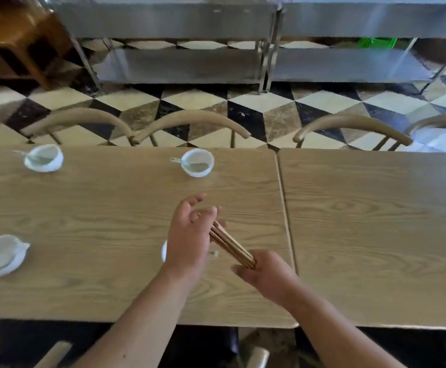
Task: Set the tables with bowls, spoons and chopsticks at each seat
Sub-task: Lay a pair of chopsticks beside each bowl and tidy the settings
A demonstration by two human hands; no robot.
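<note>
A bundle of wooden chopsticks runs between my two hands over the near middle of the left table. My right hand grips its near end. My left hand has its fingers curled loosely round the far end. White bowls with spoons stand at the far left and far middle. Another white bowl sits at the near left. A fourth bowl is mostly hidden behind my left hand, with a spoon tip showing.
A second wooden table adjoins on the right, with a narrow seam between them. Several chairs line the far side. Steel shelving stands beyond on the checkered floor. Chair backs show at the near edge.
</note>
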